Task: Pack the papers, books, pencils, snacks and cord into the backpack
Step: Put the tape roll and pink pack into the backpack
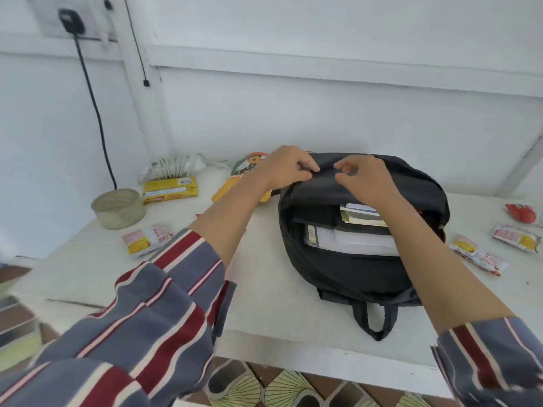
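A black backpack (346,268) lies open on the white table. Books (363,215) and white papers (358,240) show inside its main compartment. My left hand (286,168) pinches the fabric of the backpack's far flap. Just to the right, my right hand (364,174) hovers over the same flap with fingers curled and apart. A coiled white cord (173,167) lies at the back left. Snack packets lie around: a yellow one (169,189), a small one (148,239) at left, an orange one (238,177) behind my left wrist, and several (499,245) at right.
A round glass jar (119,208) stands at the table's left. A black cable (94,101) runs down the wall from a plug (72,22). The table's front edge (323,359) is near me, with patterned floor below.
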